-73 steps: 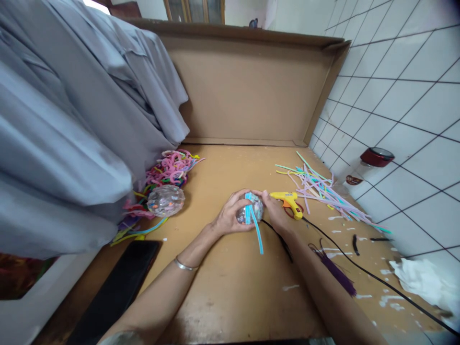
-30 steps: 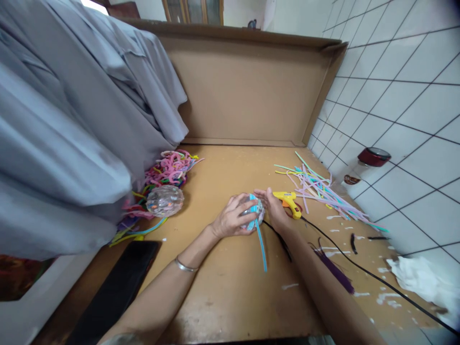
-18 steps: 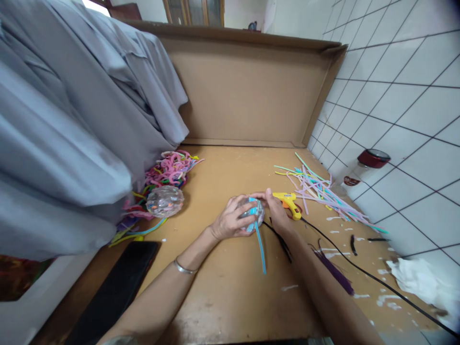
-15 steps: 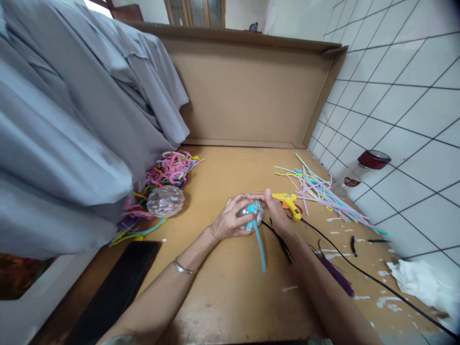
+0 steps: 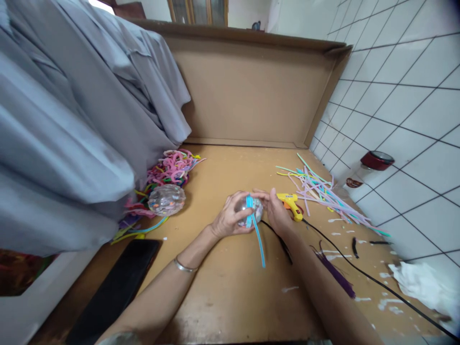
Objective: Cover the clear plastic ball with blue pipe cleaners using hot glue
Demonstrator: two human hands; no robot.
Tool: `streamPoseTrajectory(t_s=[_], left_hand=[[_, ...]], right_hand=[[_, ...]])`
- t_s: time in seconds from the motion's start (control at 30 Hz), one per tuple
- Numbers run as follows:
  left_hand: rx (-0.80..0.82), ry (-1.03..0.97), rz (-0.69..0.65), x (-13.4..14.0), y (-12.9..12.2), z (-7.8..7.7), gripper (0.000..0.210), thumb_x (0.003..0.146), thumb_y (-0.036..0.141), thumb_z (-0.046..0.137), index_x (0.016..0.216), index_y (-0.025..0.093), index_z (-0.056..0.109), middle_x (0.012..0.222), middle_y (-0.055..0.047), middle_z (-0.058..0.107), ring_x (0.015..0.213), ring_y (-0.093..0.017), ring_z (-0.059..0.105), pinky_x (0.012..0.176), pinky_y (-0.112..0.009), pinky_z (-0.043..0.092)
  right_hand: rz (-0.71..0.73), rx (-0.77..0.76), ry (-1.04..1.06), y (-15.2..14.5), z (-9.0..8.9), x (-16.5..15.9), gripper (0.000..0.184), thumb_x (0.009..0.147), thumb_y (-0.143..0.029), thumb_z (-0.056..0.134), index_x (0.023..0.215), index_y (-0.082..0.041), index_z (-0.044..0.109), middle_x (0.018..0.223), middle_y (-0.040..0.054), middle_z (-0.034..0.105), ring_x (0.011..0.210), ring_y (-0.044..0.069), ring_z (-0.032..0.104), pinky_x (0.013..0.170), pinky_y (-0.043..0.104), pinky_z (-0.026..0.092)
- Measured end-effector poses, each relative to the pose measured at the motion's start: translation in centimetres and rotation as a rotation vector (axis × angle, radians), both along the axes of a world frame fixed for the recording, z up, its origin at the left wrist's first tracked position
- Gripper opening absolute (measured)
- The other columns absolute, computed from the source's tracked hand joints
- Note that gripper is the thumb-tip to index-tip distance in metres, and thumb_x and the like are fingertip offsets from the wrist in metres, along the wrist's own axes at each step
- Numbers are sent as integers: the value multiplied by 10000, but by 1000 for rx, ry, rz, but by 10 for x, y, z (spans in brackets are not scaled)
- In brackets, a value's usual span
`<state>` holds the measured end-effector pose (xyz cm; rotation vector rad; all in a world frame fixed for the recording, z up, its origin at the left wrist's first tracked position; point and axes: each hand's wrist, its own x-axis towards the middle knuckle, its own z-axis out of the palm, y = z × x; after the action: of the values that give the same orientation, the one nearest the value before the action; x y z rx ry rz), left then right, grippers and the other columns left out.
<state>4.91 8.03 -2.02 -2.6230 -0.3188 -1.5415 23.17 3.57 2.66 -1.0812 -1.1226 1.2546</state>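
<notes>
My left hand (image 5: pixel 230 218) is closed around a clear plastic ball (image 5: pixel 258 215), its thumb lying across the blue strip on it. That blue pipe cleaner (image 5: pixel 259 247) wraps the ball's middle, and a loose end hangs down toward me. At the ball's right side is my right hand (image 5: pixel 278 211), with fingers stretched out toward the top of the ball and thumb raised. Its fingertips are at the ball's far edge; whether they press on it I cannot tell. Just past the right hand lies a yellow glue gun (image 5: pixel 295 211), partly hidden by it.
Left stands another clear ball (image 5: pixel 167 200) by a heap of coloured pipe cleaners (image 5: pixel 176 165); a black phone-like slab (image 5: pixel 115 287) lies nearer. Right are loose pipe cleaners (image 5: pixel 323 191), a red-lidded jar (image 5: pixel 366 170), purple fringe (image 5: pixel 336 273), white tissue (image 5: pixel 419 285) and a black cord (image 5: pixel 362 273).
My right hand has drawn slightly right, away from the ball. The ball has turned a little in my left hand, so the blue band shows more fully.
</notes>
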Motion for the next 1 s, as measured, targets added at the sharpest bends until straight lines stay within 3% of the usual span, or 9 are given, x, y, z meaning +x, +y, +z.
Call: streamPoseTrajectory(t_s=[0.13, 0.23, 0.4, 0.6, 0.87, 1.0], left_hand=[[137, 25, -20, 0, -2, 3, 438, 748, 386, 775, 1108, 225, 585, 1411, -157, 452, 1321, -356, 461, 950, -524, 504], [154, 36, -46, 2, -3, 3, 413, 732, 377, 789, 1084, 250, 614, 1436, -139, 443, 1343, -365, 442, 958, -528, 497], [66, 10, -69, 3, -4, 1, 481, 716, 368, 804, 1128, 235, 594, 1539, -167, 319, 1335, -351, 457, 974, -524, 502], [-97, 5, -67, 3, -4, -6, 621, 686, 381, 831, 1207, 213, 537, 1605, -200, 177, 1388, -392, 414, 988, -541, 527], [-183, -61, -69, 4, -1, -10, 679, 689, 354, 827, 1268, 227, 496, 1593, -204, 223, 1382, -381, 440, 1030, -569, 504], [-164, -41, -44, 2, 1, -9, 665, 698, 369, 820, 1264, 227, 502, 1593, -195, 240, 1397, -383, 429, 1028, -561, 508]], right_hand=[[-141, -72, 31, 3, -5, 3, 776, 774, -889, 326, 1114, -303, 705, 1399, 49, 603, 1438, 289, 372, 1192, 551, 207], [-66, -74, -30, 1, -3, 2, 778, 760, -888, 372, 1082, -278, 732, 1332, 69, 652, 1387, 306, 442, 1161, 526, 300], [-85, 53, -253, -5, 9, -1, 790, 749, -896, 371, 899, -241, 785, 1318, 94, 652, 1281, 307, 537, 1114, 466, 386], [-56, 102, -344, -9, 19, -3, 827, 745, -917, 312, 872, -250, 785, 1310, 87, 654, 1265, 296, 541, 1089, 457, 412], [-32, 132, -340, -16, 23, -12, 811, 776, -894, 301, 778, -242, 784, 1313, 98, 651, 1264, 305, 548, 1121, 474, 380], [-39, 111, -273, -12, 15, -8, 782, 811, -862, 300, 880, -258, 791, 1355, 72, 633, 1315, 292, 514, 1139, 470, 356]])
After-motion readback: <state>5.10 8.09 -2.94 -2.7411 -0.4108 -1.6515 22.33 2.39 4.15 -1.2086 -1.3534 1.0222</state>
